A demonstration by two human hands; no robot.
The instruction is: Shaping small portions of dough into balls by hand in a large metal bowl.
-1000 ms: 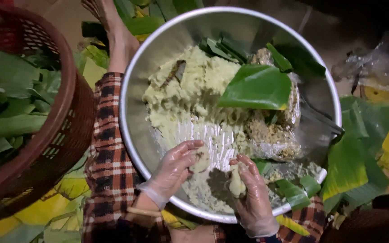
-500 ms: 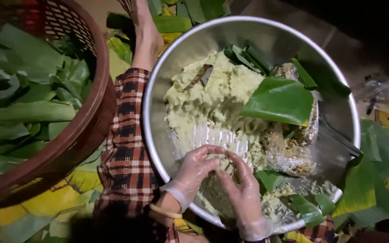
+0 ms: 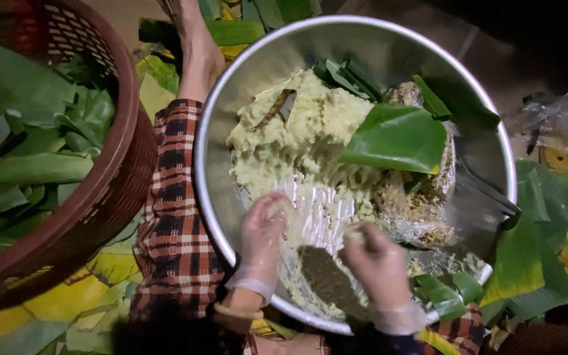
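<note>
Inside the wide round steel bowl (image 3: pixel 494 158), the gloved left hand (image 3: pixel 262 233) curls its fingers around a pale yellow lump of mashed filling (image 3: pixel 283 212), and the gloved right hand (image 3: pixel 377 261) pinches a smaller piece (image 3: pixel 353 233) at its fingertips. The paste looks soft, sticky and crumbly, best cupped from beneath rather than squeezed. A folded green banana leaf (image 3: pixel 399 138) lies on the heap.

Metal bowl (image 3: pixel 244 79) at centre, both hands inside near rim. Left hand (image 3: pixel 263 233) left of right hand (image 3: pixel 379 263), close, apart. Mash pile (image 3: pixel 297 131) in bowl just beyond fingers of both hands. Folded leaf (image 3: pixel 399 135) on mash, beyond right-hand fingers, right of pile. Leaf strips (image 3: pixel 445 292) in bowl just right of right hand. Basket (image 3: pixel 110 190) well left of left-hand fingers, outside bowl, leaves (image 3: pixel 27 164) inside it. Bare foot (image 3: pixel 198 56) far beyond left hand, between basket and bowl. Loose leaves (image 3: pixel 540 250) on floor right of bowl.
</note>
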